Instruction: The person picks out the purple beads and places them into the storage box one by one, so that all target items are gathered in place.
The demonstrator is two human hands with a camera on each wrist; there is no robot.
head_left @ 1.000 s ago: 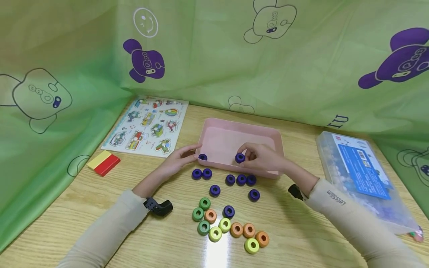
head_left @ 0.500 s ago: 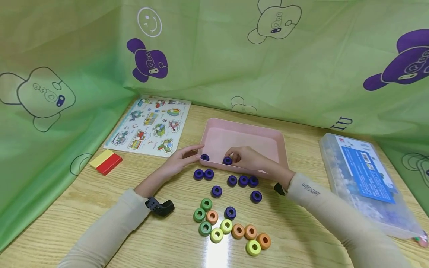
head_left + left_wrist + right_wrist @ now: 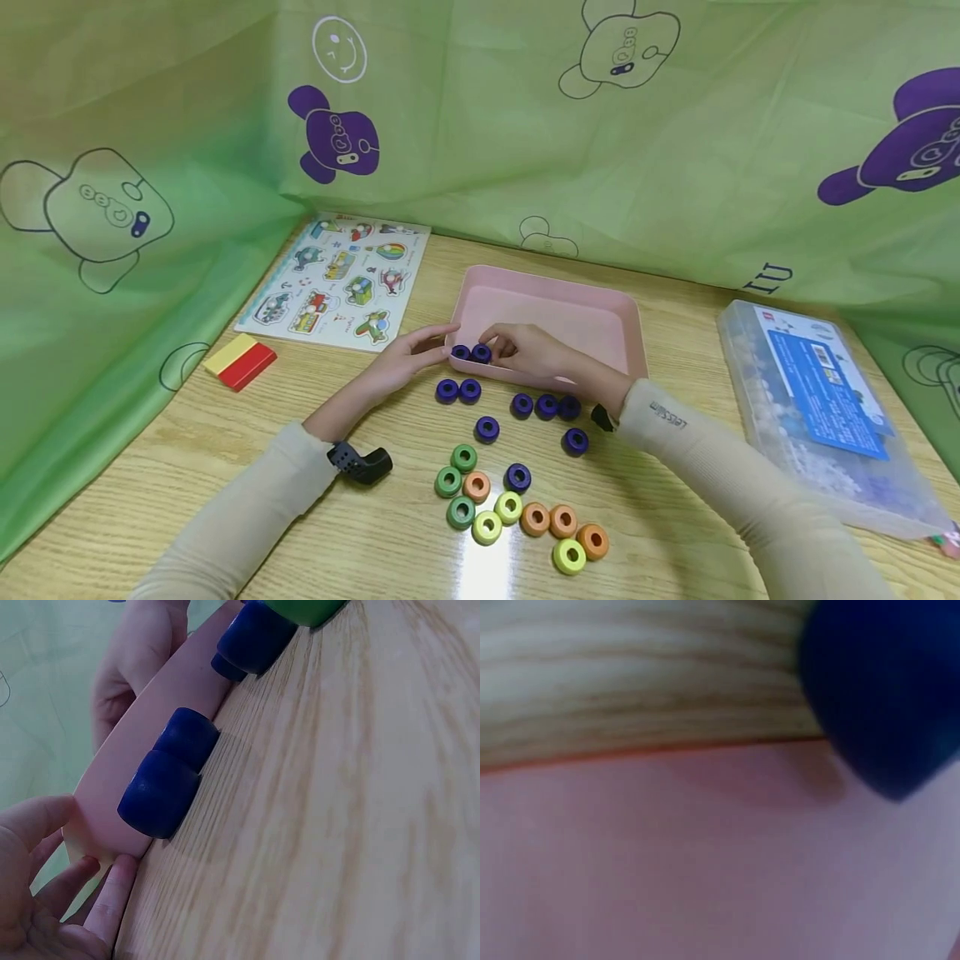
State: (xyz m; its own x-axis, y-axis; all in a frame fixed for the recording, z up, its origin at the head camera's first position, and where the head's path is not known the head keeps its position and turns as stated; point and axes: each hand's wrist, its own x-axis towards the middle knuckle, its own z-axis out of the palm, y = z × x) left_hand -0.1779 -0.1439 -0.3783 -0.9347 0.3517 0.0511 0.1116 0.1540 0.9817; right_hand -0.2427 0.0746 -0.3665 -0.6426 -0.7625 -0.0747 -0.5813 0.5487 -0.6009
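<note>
Left hand (image 3: 393,364) with fingers loosely spread, touching the left edge of a pink tray (image 3: 555,312), right hand (image 3: 527,350) seemingly pinching a purple ring (image 3: 475,356) inside the near wall, a second purple ring (image 3: 455,351) just beside, worktop (image 3: 678,333) running between tray and plastic case (image 3: 780,467).

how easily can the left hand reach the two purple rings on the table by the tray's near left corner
Likely yes: the left hand touches that corner of the tray, and the pair of purple rings lies close by on the table, with nothing visible in between.
</note>
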